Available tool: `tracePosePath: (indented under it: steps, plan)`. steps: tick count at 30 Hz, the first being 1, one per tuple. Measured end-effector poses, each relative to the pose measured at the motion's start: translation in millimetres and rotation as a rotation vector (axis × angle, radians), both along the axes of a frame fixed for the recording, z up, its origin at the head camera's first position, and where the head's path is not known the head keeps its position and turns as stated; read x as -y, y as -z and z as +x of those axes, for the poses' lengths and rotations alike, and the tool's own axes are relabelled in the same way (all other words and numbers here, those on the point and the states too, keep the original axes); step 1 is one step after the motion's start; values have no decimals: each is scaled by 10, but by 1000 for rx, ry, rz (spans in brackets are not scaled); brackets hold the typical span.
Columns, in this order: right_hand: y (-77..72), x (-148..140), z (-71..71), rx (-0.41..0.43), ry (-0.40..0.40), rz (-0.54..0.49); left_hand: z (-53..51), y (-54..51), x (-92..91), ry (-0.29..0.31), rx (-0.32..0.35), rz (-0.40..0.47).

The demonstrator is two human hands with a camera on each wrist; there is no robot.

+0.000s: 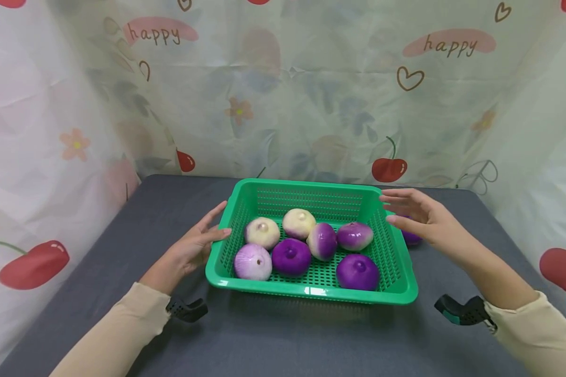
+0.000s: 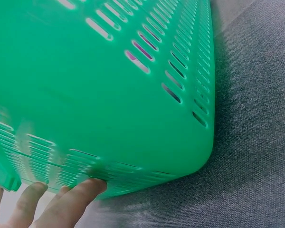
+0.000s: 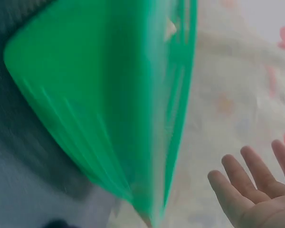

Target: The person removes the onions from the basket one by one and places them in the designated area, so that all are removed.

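Observation:
A green plastic basket [image 1: 311,291] with slotted walls stands on the grey table. Inside lie several onions: two pale ones, such as the white onion [image 1: 299,223], a light-purple onion [image 1: 253,262] and deeper purple ones, among them a purple onion [image 1: 357,272] at front right. My left hand [image 1: 188,248] is at the basket's left side, fingers extended; in the left wrist view its fingertips [image 2: 92,185] meet the slotted wall. At the right rim, my right hand [image 1: 420,214] is spread with nothing in it; the right wrist view shows its fingers [image 3: 235,173] apart from the basket.
Another purple onion [image 1: 411,239] lies on the table outside the basket, partly hidden by the right hand. The dark grey table [image 1: 283,340] extends around the basket. A printed curtain [image 1: 292,104] hangs behind and along both sides. Each wrist wears a black device [image 1: 186,310].

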State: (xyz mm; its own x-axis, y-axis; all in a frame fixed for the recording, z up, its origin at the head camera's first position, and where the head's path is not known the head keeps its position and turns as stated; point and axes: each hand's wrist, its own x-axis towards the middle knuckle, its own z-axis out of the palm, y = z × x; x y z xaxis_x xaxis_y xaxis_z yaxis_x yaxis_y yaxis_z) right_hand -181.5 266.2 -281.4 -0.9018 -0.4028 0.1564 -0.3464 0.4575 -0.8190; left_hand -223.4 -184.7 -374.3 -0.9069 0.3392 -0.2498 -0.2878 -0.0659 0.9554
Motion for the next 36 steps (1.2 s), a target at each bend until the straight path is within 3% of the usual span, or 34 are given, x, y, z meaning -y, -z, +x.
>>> tracePosePath:
  steps: [4, 11, 18, 25, 31, 36]
  plan:
    - [76, 203, 40, 66, -73, 17, -2, -1, 1, -2, 7, 3]
    - [294, 398, -11, 180, -178, 75, -3, 2, -4, -4, 15, 7]
    - [429, 440, -56, 215, -199, 156, -8, 16, -1, 1, 8, 14]
    - [436, 478, -62, 272, -183, 240, -8, 15, -3, -4, 7, 13]
    - [475, 507, -93, 365, -198, 229, -1, 13, -7, -3, 12, 13]
    - [523, 525, -109, 384, -246, 236, 1, 10, -7, -8, 11, 16]
